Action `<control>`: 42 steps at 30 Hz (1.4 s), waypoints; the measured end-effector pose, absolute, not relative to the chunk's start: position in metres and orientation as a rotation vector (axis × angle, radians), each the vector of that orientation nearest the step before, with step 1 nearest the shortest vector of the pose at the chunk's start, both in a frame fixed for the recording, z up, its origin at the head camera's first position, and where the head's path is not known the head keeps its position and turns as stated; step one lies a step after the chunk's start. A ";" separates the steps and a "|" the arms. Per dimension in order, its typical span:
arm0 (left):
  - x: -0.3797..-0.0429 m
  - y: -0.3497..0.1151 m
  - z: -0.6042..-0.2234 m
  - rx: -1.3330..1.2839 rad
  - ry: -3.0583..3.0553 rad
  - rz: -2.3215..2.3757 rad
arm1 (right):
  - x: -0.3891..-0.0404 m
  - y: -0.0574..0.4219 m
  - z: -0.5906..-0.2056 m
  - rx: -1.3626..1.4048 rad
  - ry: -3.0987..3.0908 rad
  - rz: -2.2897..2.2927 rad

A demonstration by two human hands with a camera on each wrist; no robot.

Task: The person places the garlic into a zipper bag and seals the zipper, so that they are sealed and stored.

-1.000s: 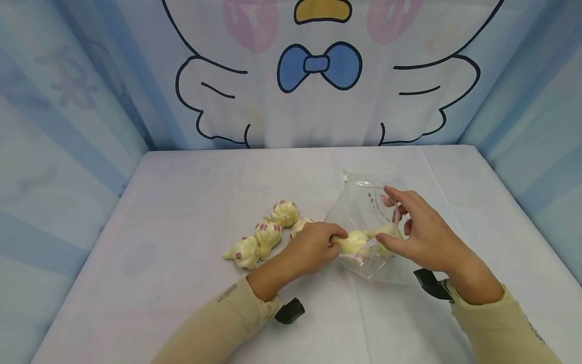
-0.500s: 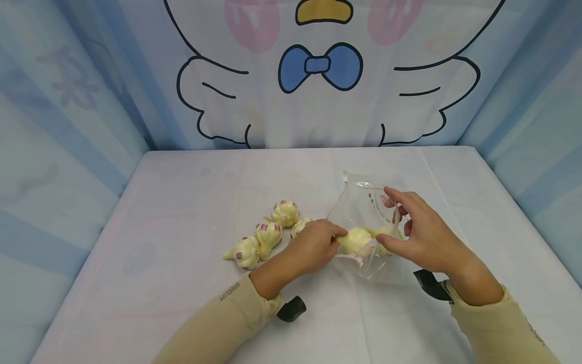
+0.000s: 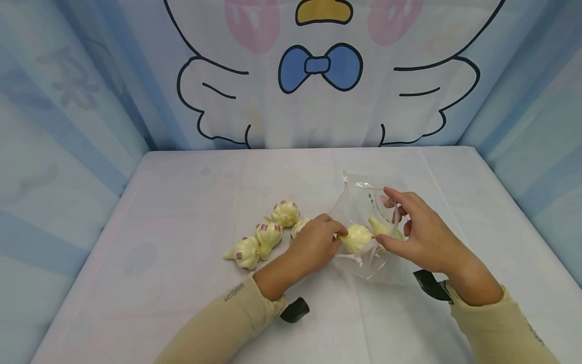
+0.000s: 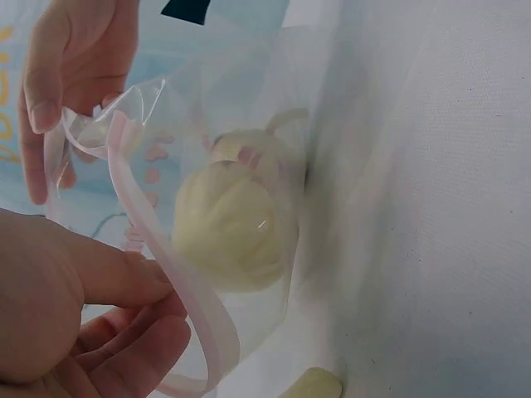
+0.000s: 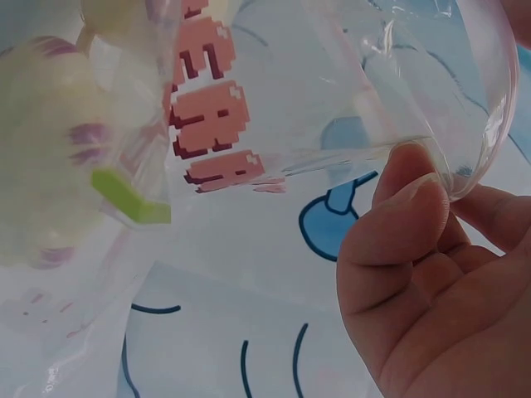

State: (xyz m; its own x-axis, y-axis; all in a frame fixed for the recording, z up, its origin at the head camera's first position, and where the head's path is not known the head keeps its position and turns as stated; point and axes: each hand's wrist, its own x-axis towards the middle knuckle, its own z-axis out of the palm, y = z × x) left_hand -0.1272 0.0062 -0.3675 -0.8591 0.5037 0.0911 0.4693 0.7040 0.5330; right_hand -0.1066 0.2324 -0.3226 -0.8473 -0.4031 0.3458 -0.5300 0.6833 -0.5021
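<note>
A clear zip bag (image 3: 364,202) with a pinkish strip along its mouth lies on the table, its mouth held apart. Inside, a garlic bulb (image 3: 357,239) sits near the mouth, with another garlic bulb (image 3: 379,226) deeper in. My left hand (image 3: 316,241) is at the mouth, thumb and fingers curled at the nearer bulb's stem end; the pink strip (image 4: 195,311) partly hides their contact. My right hand (image 3: 420,235) pinches the bag's edge between thumb and fingers, as the right wrist view shows. Through the film (image 5: 50,149) a bulb shows there with a green slider (image 5: 129,199).
Left of the bag lie more garlic bulbs on the white tabletop (image 3: 182,217): one at the back (image 3: 285,213), two touching in front (image 3: 268,235) (image 3: 246,253), and one partly behind my left hand (image 3: 299,227). Printed curtains (image 3: 318,116) enclose the table's back and sides.
My left hand has shifted slightly right and away from me at the bag's mouth. The nearer bulb has edged further in and turned a little. My right hand has stayed put.
</note>
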 end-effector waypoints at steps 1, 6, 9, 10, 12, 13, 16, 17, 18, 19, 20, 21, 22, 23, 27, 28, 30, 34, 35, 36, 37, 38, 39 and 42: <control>-0.127 0.007 -0.368 0.811 2.840 0.859 | -0.107 0.232 -0.322 0.757 -2.687 0.901; -0.128 0.011 -0.367 0.784 2.819 0.852 | -0.107 0.229 -0.320 0.750 -2.710 0.890; -0.128 0.012 -0.368 0.765 2.817 0.859 | -0.106 0.227 -0.319 0.739 -2.729 0.881; -0.128 0.013 -0.368 0.758 2.816 0.860 | -0.106 0.226 -0.319 0.738 -2.731 0.878; -0.128 0.013 -0.369 0.750 2.816 0.863 | -0.106 0.225 -0.319 0.735 -2.735 0.877; -0.128 0.013 -0.369 0.746 2.813 0.869 | -0.106 0.225 -0.319 0.734 -2.736 0.878; -0.129 0.014 -0.370 0.741 2.807 0.887 | -0.106 0.225 -0.319 0.733 -2.738 0.880; -0.129 0.014 -0.370 0.743 2.804 0.897 | -0.106 0.225 -0.319 0.734 -2.739 0.880; -0.130 0.014 -0.370 0.747 2.801 0.908 | -0.105 0.225 -0.319 0.734 -2.740 0.882; -0.130 0.014 -0.371 0.752 2.799 0.919 | -0.105 0.225 -0.320 0.733 -2.740 0.883; -0.131 0.014 -0.372 0.756 2.798 0.925 | -0.105 0.225 -0.320 0.733 -2.740 0.885; -0.132 0.015 -0.372 0.761 2.796 0.931 | -0.105 0.225 -0.320 0.731 -2.740 0.883; -0.132 0.015 -0.373 0.766 2.798 0.934 | -0.105 0.225 -0.320 0.730 -2.740 0.883; -0.133 0.015 -0.374 0.767 2.798 0.933 | -0.105 0.225 -0.320 0.728 -2.742 0.880; -0.135 0.017 -0.375 0.778 2.814 0.894 | -0.105 0.224 -0.320 0.712 -2.751 0.873; -0.136 0.017 -0.375 0.780 2.821 0.877 | -0.105 0.224 -0.320 0.708 -2.754 0.874; -0.136 0.018 -0.375 0.783 2.839 0.848 | -0.106 0.224 -0.320 0.700 -2.761 0.876; -0.136 0.020 -0.376 0.762 2.864 0.843 | -0.105 0.224 -0.320 0.702 -2.758 0.879; -0.136 0.021 -0.376 0.758 2.871 0.851 | -0.105 0.224 -0.321 0.704 -2.756 0.879; -0.136 0.021 -0.377 0.754 2.877 0.860 | -0.105 0.224 -0.321 0.705 -2.755 0.880; -0.136 0.022 -0.377 0.751 2.882 0.868 | -0.106 0.224 -0.321 0.708 -2.752 0.881; -0.135 0.022 -0.377 0.749 2.886 0.880 | -0.106 0.224 -0.321 0.710 -2.750 0.883; -0.135 0.023 -0.377 0.744 2.884 0.891 | -0.106 0.224 -0.321 0.710 -2.750 0.884; -0.136 0.024 -0.378 0.735 2.864 0.939 | -0.106 0.224 -0.321 0.708 -2.753 0.891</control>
